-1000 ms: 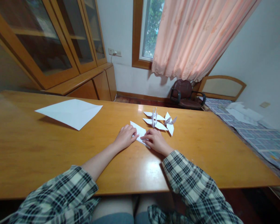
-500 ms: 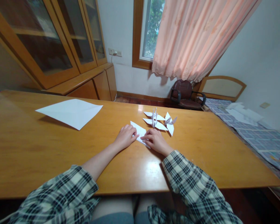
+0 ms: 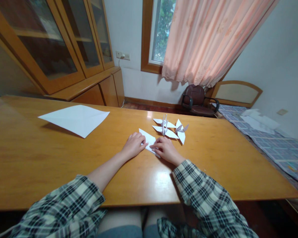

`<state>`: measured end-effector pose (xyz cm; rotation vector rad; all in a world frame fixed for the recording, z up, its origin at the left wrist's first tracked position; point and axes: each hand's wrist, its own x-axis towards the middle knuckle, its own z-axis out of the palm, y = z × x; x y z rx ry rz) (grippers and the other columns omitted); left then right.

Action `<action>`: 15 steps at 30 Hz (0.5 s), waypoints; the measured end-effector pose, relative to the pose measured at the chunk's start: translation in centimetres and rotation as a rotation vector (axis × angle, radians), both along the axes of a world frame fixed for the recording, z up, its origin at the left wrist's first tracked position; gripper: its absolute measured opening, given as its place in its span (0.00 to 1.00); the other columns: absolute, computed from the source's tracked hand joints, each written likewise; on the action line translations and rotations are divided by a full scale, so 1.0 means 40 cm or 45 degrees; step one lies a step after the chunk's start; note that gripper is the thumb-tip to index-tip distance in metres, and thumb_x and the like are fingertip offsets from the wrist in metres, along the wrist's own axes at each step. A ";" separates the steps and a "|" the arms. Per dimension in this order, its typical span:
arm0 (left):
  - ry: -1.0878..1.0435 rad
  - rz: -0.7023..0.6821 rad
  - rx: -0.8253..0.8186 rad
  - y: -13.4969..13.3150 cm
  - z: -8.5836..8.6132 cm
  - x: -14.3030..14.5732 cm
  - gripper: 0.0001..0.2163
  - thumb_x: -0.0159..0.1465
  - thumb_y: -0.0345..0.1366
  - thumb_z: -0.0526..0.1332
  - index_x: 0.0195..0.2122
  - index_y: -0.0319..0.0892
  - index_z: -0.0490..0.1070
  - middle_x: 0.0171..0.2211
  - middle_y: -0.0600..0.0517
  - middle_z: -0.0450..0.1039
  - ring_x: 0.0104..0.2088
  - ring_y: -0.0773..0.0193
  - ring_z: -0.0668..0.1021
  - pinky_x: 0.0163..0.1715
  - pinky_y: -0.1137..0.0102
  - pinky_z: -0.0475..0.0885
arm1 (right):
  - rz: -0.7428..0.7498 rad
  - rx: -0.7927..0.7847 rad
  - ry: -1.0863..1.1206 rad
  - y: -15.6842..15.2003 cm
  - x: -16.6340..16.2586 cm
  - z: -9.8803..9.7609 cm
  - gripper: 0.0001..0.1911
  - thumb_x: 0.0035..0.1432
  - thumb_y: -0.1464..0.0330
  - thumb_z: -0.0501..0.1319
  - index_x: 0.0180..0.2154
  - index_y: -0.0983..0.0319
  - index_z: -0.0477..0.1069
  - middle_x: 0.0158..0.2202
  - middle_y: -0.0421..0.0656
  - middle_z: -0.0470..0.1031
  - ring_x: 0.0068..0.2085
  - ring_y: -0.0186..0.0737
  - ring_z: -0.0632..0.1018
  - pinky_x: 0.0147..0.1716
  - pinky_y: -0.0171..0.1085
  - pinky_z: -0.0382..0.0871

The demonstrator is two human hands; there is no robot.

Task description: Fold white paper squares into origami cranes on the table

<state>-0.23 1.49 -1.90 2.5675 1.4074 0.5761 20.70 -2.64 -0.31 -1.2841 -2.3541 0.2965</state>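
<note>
A small piece of folded white paper (image 3: 148,139) lies on the table between my hands. My left hand (image 3: 134,144) rests on its left side, fingers curled and the thumb pressing on the paper. From the right, my right hand (image 3: 166,149) has its fingers bent together on the paper's other end. Both hands cover parts of it, so the folds beneath are hidden. Just beyond my right hand stand three white paper cranes, two close together on the left, with the nearer crane (image 3: 164,131) in front, and another crane (image 3: 180,130) on the right.
A larger white sheet (image 3: 76,119) with creases lies at the left on the wooden table (image 3: 64,158). Past the table are a glass-door cabinet (image 3: 81,71), a brown armchair (image 3: 197,99) and a bed (image 3: 270,138) with papers on it.
</note>
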 end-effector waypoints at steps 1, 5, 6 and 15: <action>0.001 0.002 -0.004 -0.001 0.001 0.000 0.10 0.64 0.42 0.59 0.29 0.43 0.68 0.35 0.49 0.70 0.40 0.56 0.69 0.40 0.64 0.62 | 0.000 -0.002 -0.001 0.000 0.000 0.000 0.09 0.59 0.68 0.64 0.42 0.56 0.79 0.39 0.44 0.72 0.43 0.42 0.70 0.43 0.42 0.59; 0.001 0.006 -0.009 -0.001 0.004 0.001 0.10 0.64 0.42 0.59 0.29 0.43 0.68 0.35 0.49 0.70 0.40 0.56 0.69 0.40 0.64 0.63 | 0.002 -0.009 -0.007 0.000 0.001 -0.001 0.09 0.60 0.67 0.63 0.42 0.56 0.79 0.40 0.45 0.72 0.44 0.42 0.70 0.43 0.42 0.59; 0.002 0.006 -0.010 -0.001 0.003 0.001 0.10 0.64 0.43 0.59 0.29 0.43 0.68 0.35 0.49 0.70 0.40 0.56 0.69 0.40 0.64 0.63 | 0.002 -0.011 -0.010 0.000 0.001 -0.001 0.09 0.60 0.67 0.63 0.42 0.56 0.79 0.40 0.45 0.72 0.44 0.42 0.70 0.43 0.42 0.59; -0.011 0.003 -0.011 0.001 -0.002 0.000 0.10 0.64 0.43 0.58 0.30 0.43 0.68 0.35 0.49 0.70 0.40 0.56 0.69 0.40 0.63 0.63 | 0.001 -0.005 -0.006 0.000 0.001 -0.002 0.09 0.60 0.67 0.63 0.42 0.55 0.79 0.40 0.45 0.72 0.44 0.42 0.70 0.43 0.42 0.59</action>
